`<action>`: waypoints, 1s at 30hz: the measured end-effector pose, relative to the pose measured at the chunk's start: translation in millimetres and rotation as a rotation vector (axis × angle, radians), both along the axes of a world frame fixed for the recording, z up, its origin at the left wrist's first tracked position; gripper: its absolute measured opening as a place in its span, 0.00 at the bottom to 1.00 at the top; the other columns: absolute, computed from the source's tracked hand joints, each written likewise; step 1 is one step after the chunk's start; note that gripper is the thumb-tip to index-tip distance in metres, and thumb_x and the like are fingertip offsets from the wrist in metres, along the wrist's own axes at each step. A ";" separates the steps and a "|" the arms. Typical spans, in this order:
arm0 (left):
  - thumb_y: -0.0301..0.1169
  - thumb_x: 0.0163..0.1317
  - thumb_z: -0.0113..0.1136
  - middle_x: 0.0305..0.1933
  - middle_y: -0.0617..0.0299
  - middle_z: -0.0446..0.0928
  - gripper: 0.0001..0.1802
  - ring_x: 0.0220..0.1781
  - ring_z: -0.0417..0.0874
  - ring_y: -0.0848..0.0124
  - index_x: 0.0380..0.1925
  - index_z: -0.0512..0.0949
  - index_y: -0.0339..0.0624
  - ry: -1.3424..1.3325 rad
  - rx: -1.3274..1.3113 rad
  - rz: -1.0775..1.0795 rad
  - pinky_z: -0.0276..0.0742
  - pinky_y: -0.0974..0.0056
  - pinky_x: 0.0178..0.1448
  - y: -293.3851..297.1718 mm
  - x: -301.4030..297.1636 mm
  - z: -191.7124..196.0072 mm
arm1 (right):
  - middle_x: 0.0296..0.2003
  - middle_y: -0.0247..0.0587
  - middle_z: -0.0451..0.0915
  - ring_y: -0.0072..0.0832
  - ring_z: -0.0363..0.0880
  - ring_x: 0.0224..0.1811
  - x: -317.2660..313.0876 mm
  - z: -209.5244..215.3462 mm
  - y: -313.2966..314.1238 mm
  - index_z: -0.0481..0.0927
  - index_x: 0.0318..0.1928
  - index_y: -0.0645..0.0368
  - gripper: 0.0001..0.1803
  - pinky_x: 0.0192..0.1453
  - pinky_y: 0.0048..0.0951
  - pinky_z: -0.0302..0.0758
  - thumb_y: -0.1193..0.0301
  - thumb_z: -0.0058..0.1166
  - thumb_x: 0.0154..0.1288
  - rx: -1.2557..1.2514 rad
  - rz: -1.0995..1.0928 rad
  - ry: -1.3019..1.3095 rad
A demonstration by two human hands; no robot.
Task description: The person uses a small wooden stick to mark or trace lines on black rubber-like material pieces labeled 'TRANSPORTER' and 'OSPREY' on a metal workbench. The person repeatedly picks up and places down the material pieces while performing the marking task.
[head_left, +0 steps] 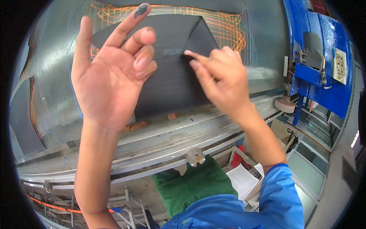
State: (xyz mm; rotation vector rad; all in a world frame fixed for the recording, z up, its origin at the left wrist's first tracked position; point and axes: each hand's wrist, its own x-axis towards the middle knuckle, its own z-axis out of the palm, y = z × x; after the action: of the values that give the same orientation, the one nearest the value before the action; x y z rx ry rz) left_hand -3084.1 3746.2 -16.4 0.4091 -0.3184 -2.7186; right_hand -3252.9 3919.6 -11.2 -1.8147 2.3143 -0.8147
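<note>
A dark grey flat sheet piece (167,84) with faint printed lettering lies on the work table, a triangular darker area at its upper right. My left hand (114,72) is raised over the sheet's left part, palm up, holding nothing. Its thumb and index finger stretch out while the other fingers curl loosely; a dark smear covers the index fingertip. Over the sheet's right part, my right hand (225,78) is curled, slightly blurred, with index finger and thumb pointing at the lettering. Whether anything is pinched there is too small to see. A thin yellow band (211,80) shows by its fingers.
The table surface (263,49) carries orange and pale drawn lines. A metal rail (167,143) with a round knob (195,156) runs along the near edge. Blue machinery (324,57) stands at the right. Another grey piece (24,122) lies at the far left.
</note>
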 end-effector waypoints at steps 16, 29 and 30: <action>0.56 0.78 0.38 0.39 0.62 0.69 0.39 0.31 0.61 0.72 0.70 0.64 0.32 -0.037 0.004 0.009 0.60 0.67 0.37 0.8 -3.3 4.2 | 0.20 0.31 0.67 0.27 0.63 0.26 -22.9 4.8 30.4 0.90 0.48 0.55 0.14 0.36 0.30 0.60 0.75 0.68 0.59 -0.117 -0.162 0.144; 0.57 0.78 0.38 0.39 0.62 0.69 0.39 0.31 0.61 0.72 0.70 0.64 0.32 -0.027 0.021 -0.002 0.59 0.67 0.37 1.7 -1.2 3.1 | 0.25 0.30 0.73 0.26 0.70 0.31 -13.9 2.0 27.2 0.88 0.49 0.57 0.13 0.39 0.31 0.65 0.70 0.65 0.65 0.060 -0.206 -0.080; 0.57 0.78 0.38 0.39 0.62 0.69 0.39 0.31 0.61 0.72 0.70 0.64 0.32 -0.025 0.028 0.007 0.59 0.67 0.37 -0.5 2.1 2.6 | 0.27 0.28 0.77 0.23 0.73 0.32 -23.0 8.2 31.6 0.88 0.47 0.58 0.11 0.40 0.31 0.67 0.68 0.64 0.68 0.040 -0.384 -0.335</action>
State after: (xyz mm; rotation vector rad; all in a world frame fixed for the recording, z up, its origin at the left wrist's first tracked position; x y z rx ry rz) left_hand -3082.0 3745.7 -13.8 0.4510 -0.2848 -2.7157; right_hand -3275.9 3951.2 -3.0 -1.1205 2.4515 -1.0174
